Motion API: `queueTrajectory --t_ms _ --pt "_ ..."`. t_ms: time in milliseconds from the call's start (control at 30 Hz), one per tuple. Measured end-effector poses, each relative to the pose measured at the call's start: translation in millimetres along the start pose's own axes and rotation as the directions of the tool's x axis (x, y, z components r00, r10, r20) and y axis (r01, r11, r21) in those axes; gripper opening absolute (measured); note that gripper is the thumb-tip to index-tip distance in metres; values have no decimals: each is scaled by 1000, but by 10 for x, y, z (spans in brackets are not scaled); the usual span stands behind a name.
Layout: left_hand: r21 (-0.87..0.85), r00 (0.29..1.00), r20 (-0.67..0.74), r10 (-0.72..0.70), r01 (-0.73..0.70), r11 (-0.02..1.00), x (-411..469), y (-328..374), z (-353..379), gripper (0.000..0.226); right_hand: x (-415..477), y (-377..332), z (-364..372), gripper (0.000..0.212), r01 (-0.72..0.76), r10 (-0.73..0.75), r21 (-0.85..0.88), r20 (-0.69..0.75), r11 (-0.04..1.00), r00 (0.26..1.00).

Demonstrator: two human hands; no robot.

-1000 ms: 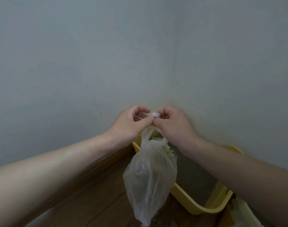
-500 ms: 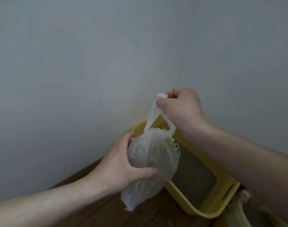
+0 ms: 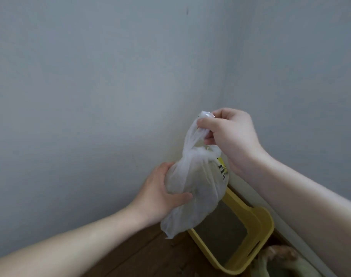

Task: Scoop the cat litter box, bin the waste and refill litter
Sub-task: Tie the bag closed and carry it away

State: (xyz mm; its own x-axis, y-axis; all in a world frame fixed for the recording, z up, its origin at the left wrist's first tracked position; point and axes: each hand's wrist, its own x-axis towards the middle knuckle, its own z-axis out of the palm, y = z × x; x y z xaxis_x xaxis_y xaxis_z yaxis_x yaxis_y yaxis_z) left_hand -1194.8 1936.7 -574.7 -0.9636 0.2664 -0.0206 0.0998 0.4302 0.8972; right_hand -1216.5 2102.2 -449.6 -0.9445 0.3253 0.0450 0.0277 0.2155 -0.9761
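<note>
A thin translucent plastic bag (image 3: 198,188) with waste inside hangs in the air in front of the wall corner. My right hand (image 3: 230,136) pinches the bag's knotted top between thumb and curled fingers. My left hand (image 3: 160,194) grips the bag's bulging left side, thumb across its front. Below and behind the bag sits the yellow litter box (image 3: 260,232) on the floor against the right wall, grey litter (image 3: 220,230) showing inside it.
Two pale walls meet in a corner behind the bag. Brown wooden floor (image 3: 154,258) lies under my left forearm. At the bottom right, past the litter box, is a pale crumpled bag or packet (image 3: 274,262), partly cut off.
My left hand let go of the knot and moved down to grip the bag's side. My right hand lifted the knotted top higher. The view shifted left and up.
</note>
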Motion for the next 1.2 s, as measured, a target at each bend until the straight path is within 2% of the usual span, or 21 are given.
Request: queueTrajectory --t_ms 233,433,700,933,1200 --pt "-79 998 -60 -28 24 997 -280 1418 -551 38 -139 -1535 -305 15 -80 81 -25 32 997 996" --pt "-78 992 -116 -40 31 996 -479 2597 -1199 54 -259 -3071 -560 11 -120 120 -7 89 993 989" --pt "-23 978 -210 2 -7 1000 -786 4035 -2014 54 -462 -4730 -818 16 -83 73 64 147 995 986" --pt "0 955 -297 14 -15 1000 -1117 4761 -2359 54 -714 -5530 -979 15 -31 5 102 244 994 970" --pt "-28 887 -459 -57 50 998 -1731 5077 -2365 55 -1163 -5838 -1052 9 6 -59 123 426 992 903"
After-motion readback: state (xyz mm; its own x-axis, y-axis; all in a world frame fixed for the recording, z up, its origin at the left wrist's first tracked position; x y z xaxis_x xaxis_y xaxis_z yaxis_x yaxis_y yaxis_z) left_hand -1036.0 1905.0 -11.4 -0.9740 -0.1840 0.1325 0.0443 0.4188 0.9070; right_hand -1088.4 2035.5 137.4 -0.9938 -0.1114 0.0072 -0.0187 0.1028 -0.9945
